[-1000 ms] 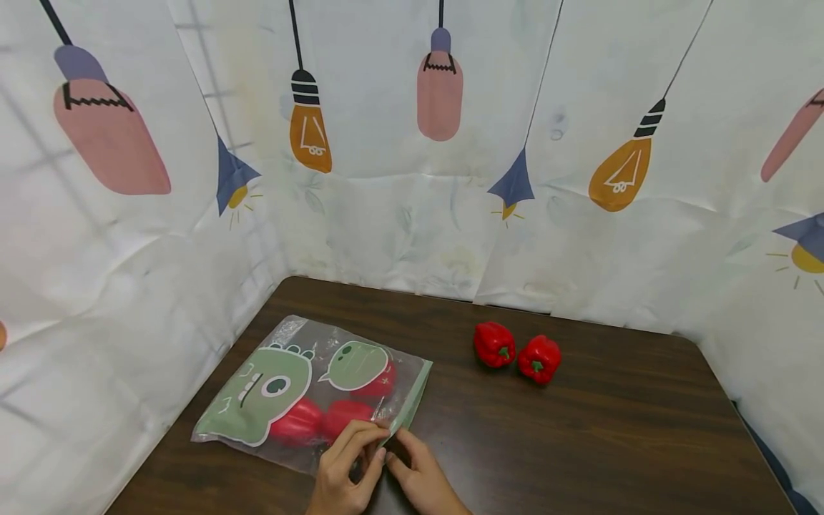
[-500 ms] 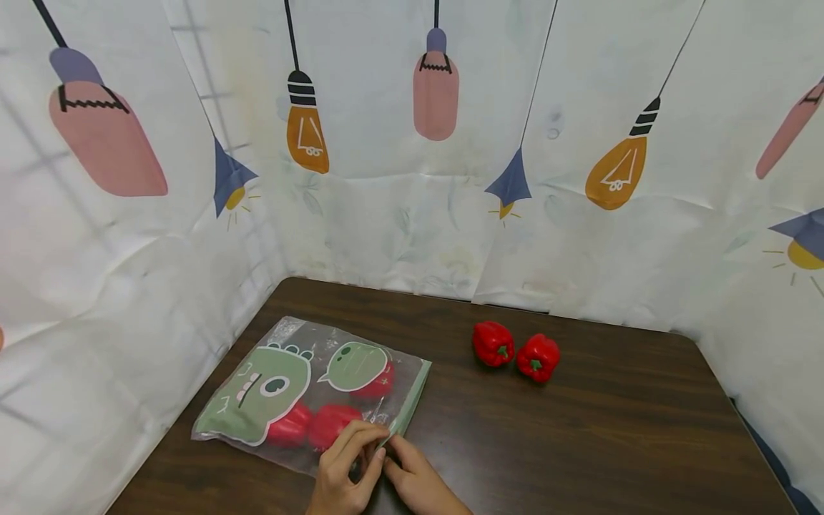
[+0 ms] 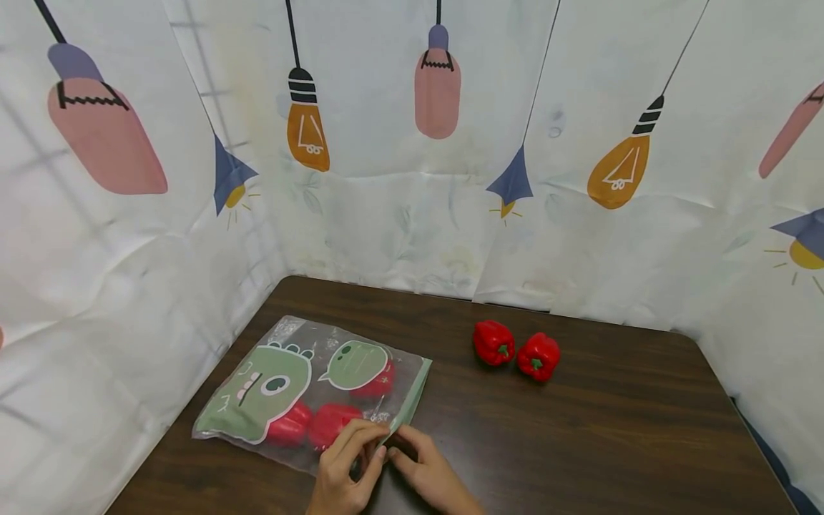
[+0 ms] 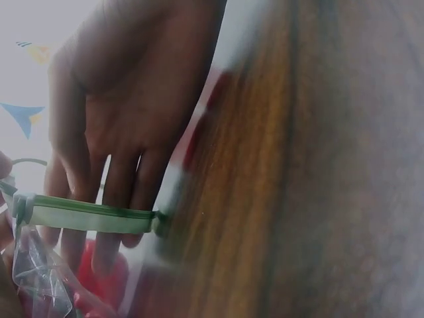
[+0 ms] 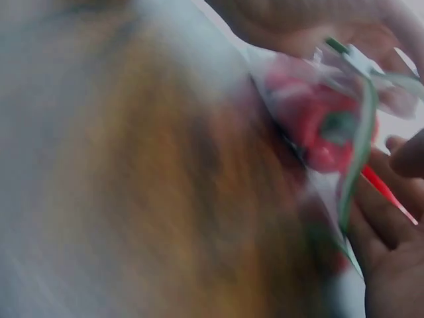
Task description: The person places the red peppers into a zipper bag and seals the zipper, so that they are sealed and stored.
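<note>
A clear zip bag [image 3: 241, 397] with a green dinosaur print lies flat on the brown table. Through its plastic show red bell peppers [image 3: 332, 425], and another red shape [image 3: 375, 383] sits by the speech-bubble print. My left hand [image 3: 344, 468] grips the bag's near corner, fingers on top and thumb beneath. Beside it my right hand [image 3: 428, 468] pinches at the same green zip edge [image 3: 412, 404]. In the left wrist view the green zip strip [image 4: 93, 213] crosses in front of straight fingers. A pepper [image 5: 324, 129] shows behind the strip in the right wrist view.
Two loose red bell peppers, one at left [image 3: 494, 343] and one at right [image 3: 538, 357], stand close together beyond the bag to the right. White cloth [image 3: 399, 236] printed with lamps hangs along the table's back and sides.
Inside the bag, the two near peppers have shifted a little left. My right hand moved slightly left, then back right with its fingers raised a bit; my left hand stays put.
</note>
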Available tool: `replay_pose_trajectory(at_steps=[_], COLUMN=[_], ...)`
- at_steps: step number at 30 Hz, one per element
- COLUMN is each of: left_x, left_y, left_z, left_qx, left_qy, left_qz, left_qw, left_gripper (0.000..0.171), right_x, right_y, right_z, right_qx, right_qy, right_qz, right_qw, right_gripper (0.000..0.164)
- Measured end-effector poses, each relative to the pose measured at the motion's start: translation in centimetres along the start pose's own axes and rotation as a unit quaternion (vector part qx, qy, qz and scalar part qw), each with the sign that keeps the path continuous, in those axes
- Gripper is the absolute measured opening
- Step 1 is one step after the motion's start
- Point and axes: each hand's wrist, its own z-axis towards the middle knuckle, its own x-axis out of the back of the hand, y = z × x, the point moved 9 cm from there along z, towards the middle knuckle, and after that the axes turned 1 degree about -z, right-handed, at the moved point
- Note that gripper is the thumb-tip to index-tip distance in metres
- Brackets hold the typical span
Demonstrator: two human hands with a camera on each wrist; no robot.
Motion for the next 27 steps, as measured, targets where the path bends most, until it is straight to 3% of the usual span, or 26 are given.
replay_pose_trajectory(at_steps=[12,14,17,19,22,27], left_x=[0.0,0.1,0.1,0.1,0.0,-0.1], left_y=[0.7,0.6,0.1,-0.2,-0.5,-0.7], left_z=[0.9,0.8,0.4,0.0,-0.3,-0.8], left_qx=[0.015,0.017,0.016,0.013,0.008,0.008], left_qy=[-0.003,-0.003,-0.004,-0.007,-0.009,-0.004], left_qz=[-0.005,-0.003,-0.003,-0.001,-0.003,-0.004], left_qw=[0.9999,0.9999,0.9999,0.9999,0.9999,1.0], left_gripper=[0.017,0.018,0.02,0.02,0.022,0.025], right_x=[5.2,6.1,8.1,9.7,11.8,14.4], right_y=[-0.6,-0.4,0.0,0.2,0.3,0.0], right_z=[-0.3,-0.3,-0.4,-0.8,-1.7,-3.6], right_qx=[0.046,0.057,0.06,0.055,0.048,0.059], right_qy=[-0.001,0.023,0.109,0.186,0.296,0.425], right_qz=[0.023,0.034,0.045,0.044,0.042,0.013], right_qw=[0.999,0.998,0.991,0.98,0.953,0.903], right_gripper=[0.029,0.028,0.024,0.021,0.018,0.02])
